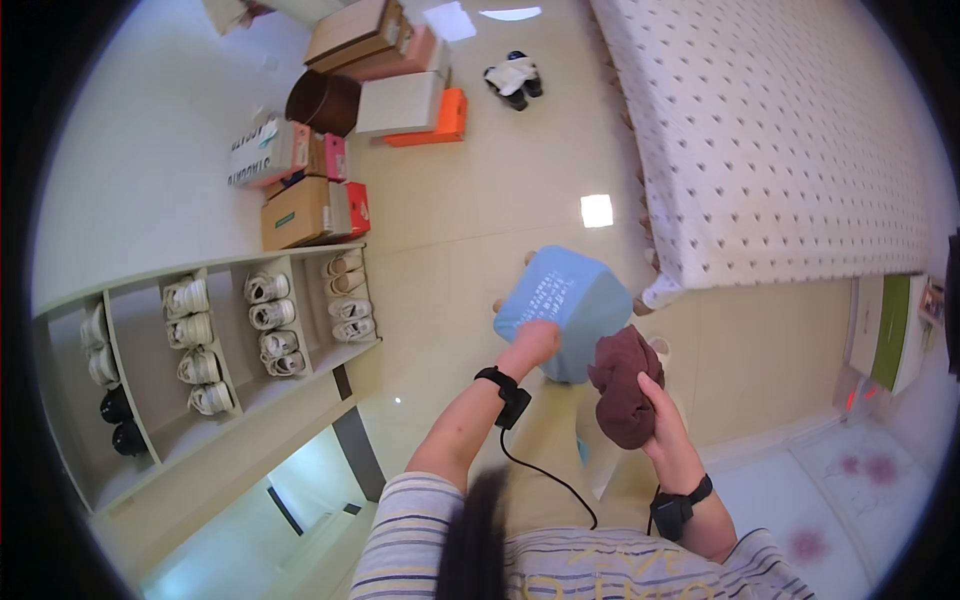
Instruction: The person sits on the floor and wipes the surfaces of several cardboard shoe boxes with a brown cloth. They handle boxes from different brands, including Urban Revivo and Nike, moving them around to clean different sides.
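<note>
A light blue padded stool [600, 307] with printed writing on its top stands before me, short leg ends showing at its sides. Over its near part is my left hand [534, 346], knuckles up and fingers curled out of sight; whether it grips the cover or only rests there cannot be made out. My right hand [658, 416] holds a bundled maroon cloth [628, 386] just right of the stool, thumb along its side. Each wrist wears a black strapped device, the left one [512, 397] trailing a cable.
Shoes fill a low white rack [225, 442] at left. Stacked shoe boxes [300, 210] and a brown bin [324, 101] stand beyond it. A bed [780, 150] with a patterned cover takes the upper right. Black shoes with a white cloth [514, 77] lie on the tiled floor.
</note>
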Tool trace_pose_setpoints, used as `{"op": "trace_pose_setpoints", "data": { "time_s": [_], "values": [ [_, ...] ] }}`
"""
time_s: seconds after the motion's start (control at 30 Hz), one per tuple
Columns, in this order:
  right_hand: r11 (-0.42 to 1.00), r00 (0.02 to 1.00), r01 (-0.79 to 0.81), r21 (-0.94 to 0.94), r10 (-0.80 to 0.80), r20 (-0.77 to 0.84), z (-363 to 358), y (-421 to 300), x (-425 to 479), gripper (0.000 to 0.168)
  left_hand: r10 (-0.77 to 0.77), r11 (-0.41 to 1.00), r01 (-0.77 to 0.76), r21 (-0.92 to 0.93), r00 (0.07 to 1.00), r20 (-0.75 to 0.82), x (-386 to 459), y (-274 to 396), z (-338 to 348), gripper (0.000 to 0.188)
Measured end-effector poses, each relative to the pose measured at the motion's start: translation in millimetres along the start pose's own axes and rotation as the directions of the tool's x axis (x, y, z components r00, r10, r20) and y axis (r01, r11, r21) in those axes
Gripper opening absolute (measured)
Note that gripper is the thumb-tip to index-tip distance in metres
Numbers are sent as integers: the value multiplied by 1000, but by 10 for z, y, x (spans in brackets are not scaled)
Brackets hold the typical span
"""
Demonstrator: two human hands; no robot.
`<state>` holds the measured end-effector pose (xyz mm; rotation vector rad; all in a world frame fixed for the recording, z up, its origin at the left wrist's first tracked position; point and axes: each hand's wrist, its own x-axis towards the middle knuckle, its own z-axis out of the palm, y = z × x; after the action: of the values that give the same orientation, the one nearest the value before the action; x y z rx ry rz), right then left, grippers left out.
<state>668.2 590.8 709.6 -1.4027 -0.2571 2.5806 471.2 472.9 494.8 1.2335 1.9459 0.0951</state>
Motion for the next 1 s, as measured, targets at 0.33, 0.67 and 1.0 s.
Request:
{"op": "trace_pose_setpoints", "data": {
  "time_s": [0.33,0.67,1.0],
  "values": [
    [954,981,-158,-253,181,71,2211,-343,1557,58,-397,906,382,-181,916,-52,225,-1617,-1602,24],
    [775,943,-306,-552,326,-66,4006,-396,3218,58,-450,873,389,-295,876,-176,599,-3130,-1667,26],
    [616,927,-345,-709,340,-156,4932,672,4068,57,-208,894,200,-401,978,25,896,-3640,-1448,43]
  ]
}}
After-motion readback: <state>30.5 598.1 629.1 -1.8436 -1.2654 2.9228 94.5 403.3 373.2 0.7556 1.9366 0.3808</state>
